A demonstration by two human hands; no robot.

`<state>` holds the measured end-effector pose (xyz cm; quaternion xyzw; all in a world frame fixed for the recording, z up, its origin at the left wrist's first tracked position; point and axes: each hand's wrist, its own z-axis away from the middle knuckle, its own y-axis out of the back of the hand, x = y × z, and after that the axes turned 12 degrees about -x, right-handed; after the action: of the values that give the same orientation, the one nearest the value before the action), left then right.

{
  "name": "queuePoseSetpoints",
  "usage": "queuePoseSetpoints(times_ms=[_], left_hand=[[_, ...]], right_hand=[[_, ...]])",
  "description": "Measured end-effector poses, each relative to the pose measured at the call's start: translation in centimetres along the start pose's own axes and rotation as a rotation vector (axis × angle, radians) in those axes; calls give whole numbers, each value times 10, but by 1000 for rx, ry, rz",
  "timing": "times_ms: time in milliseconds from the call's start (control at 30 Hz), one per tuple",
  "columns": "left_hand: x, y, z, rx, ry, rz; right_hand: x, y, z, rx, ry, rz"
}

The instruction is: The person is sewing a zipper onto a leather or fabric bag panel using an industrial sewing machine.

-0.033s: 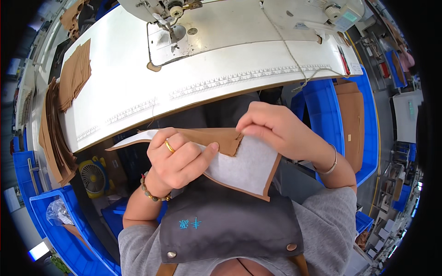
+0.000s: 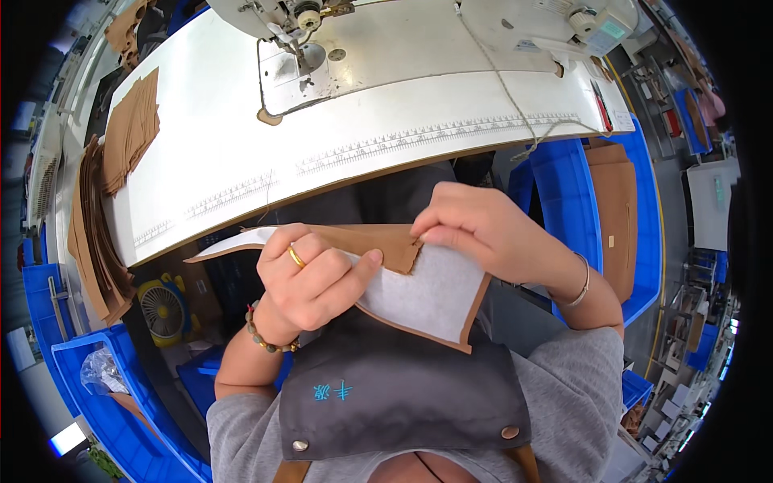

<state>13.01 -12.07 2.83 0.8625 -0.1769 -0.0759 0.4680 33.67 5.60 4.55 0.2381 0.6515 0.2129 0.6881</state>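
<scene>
A white-faced panel with a brown edge (image 2: 439, 294) hangs in front of my dark apron, below the table's front edge. Over its upper part lies a smaller brown fabric piece (image 2: 392, 248) with a ragged right end. My left hand (image 2: 310, 278), wearing a gold ring, is closed around the panel's left part, its thumb lying on the brown piece. At the ragged end's upper corner, my right hand (image 2: 467, 229) pinches with thumb and forefinger. What lies between those fingertips is too small to make out.
Ahead stands a sewing machine (image 2: 302, 52) on a white table (image 2: 209, 153) with a printed ruler strip. Brown pieces (image 2: 133, 129) are stacked at the table's left. Blue bins stand on both sides; the right bin (image 2: 644, 274) holds brown panels. A small yellow fan (image 2: 163, 310) sits below left.
My right hand has shifted very slightly, its fingers tilting a little at the ragged end. The left hand and the panel look the same.
</scene>
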Motion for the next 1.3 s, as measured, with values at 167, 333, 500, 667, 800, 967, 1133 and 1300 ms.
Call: queuePoseSetpoints(times_ms=[167,333,500,667,800,967,1133,1300], left_hand=[[1,-2,1,3,-3,13],[1,-3,3,-18,15,10],[1,-2,4,-27,26,9],[1,-2,5,-31,30,24],[2,-4,5,-25,33,19],[1,-6,5,-72,32,56],[1,-4,7,-66,49,43],[1,-5,7,-71,55,49]], right_hand=[[-8,-6,2,-75,-39,195],[-7,-4,0,-32,-81,23],[-1,-1,-3,35,-85,-111],[-5,-6,-1,-54,-84,6],[-8,-10,-2,-3,-113,-30],[1,-4,-5,78,-118,-318],[1,-6,-4,-23,-100,-86],[-10,-11,0,-115,-144,174]])
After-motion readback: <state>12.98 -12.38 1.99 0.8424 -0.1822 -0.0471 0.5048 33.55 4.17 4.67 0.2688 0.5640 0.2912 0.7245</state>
